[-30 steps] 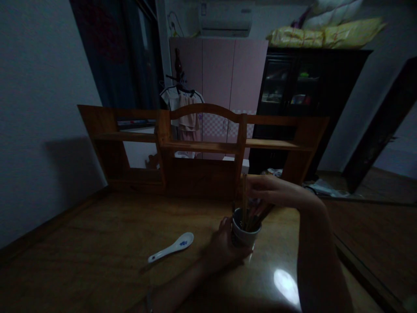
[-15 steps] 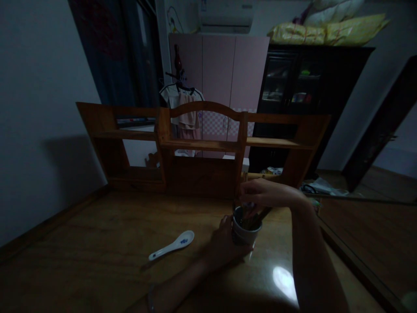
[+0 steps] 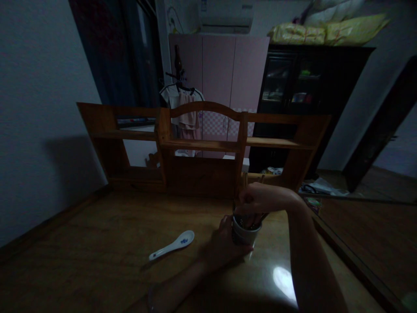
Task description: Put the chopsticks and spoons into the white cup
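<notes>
My left hand [image 3: 224,244] wraps around the left side of a pale, round utensil cup [image 3: 247,237] that stands on the wooden table. Several thin sticks [image 3: 265,215], apparently chopsticks, lean inside the cup, and some tips rise behind my right hand. Over the cup's mouth, my right hand [image 3: 260,198] bends down with its fingers closed among the sticks. Its fingertips and whatever they grip are hard to make out in the dim light. To the left lies a white soup spoon [image 3: 184,240] with a blue pattern, bowl toward the cup, touched by neither hand.
Behind the cup, a low wooden shelf unit [image 3: 205,144] runs along the table's back. The table top [image 3: 124,226] meets a wall [image 3: 48,130] at the left. Its right edge lies just past my right forearm. A pink wardrobe [image 3: 218,69] and a dark cabinet stand farther back.
My right hand has dipped slightly lower and to the left over the cup, with its fingers more curled. My left hand, the cup and the spoon stay in place.
</notes>
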The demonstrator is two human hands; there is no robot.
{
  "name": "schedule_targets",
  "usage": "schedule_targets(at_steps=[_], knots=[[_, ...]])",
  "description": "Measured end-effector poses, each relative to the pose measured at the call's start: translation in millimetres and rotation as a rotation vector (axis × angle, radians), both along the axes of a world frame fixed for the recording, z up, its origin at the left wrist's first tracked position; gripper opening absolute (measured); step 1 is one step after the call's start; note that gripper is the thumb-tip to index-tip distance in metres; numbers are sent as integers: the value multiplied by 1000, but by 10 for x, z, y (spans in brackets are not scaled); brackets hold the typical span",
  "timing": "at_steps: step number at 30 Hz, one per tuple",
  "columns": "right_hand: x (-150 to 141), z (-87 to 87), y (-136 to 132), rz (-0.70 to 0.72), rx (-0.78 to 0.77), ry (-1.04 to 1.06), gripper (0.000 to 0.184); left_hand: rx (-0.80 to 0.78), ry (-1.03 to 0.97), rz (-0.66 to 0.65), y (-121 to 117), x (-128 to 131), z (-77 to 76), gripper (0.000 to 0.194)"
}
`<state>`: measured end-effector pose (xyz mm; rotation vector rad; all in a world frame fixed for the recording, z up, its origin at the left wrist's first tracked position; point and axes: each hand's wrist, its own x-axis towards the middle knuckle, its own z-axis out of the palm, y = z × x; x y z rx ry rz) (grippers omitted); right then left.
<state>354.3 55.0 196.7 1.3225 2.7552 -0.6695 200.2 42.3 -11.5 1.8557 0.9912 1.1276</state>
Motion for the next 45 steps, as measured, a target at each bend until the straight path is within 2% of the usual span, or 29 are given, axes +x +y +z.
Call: schedule_targets(at_steps=[4, 10, 13, 18, 21, 27, 31, 34, 40, 45], knots=[[0, 13, -10, -16, -20, 23, 55, -9, 11, -16, -20, -11, 18, 88], [22, 54, -43, -53, -17, 31, 64, 24, 28, -8, -16, -18, -2, 88], [58, 50, -52, -73, -72, 48, 60, 31, 6, -13, -14, -17, -4, 88], [166, 3, -77, -132, -270, 125, 45, 49, 25, -12, -24, -20, 36, 82], [193, -3, -103, -113, -292, 161, 36, 53, 5, -31, -25, -25, 47, 80], [107, 48, -150, -112, -129, 217, 15, 11, -57, -69, -14, -29, 25, 87], [43, 87, -212, -94, 47, 302, 11, -7, -11, -36, -7, -17, 32, 85], [4, 114, -288, -104, 111, 319, 11, -7, 15, -13, -8, -7, 55, 85], [-149, 114, -360, -70, 222, 199, 11, -39, 63, -13, -29, -27, 114, 84], [-273, -28, -228, -9, 293, 74, 12, -75, 76, -15, -48, -44, 158, 90]])
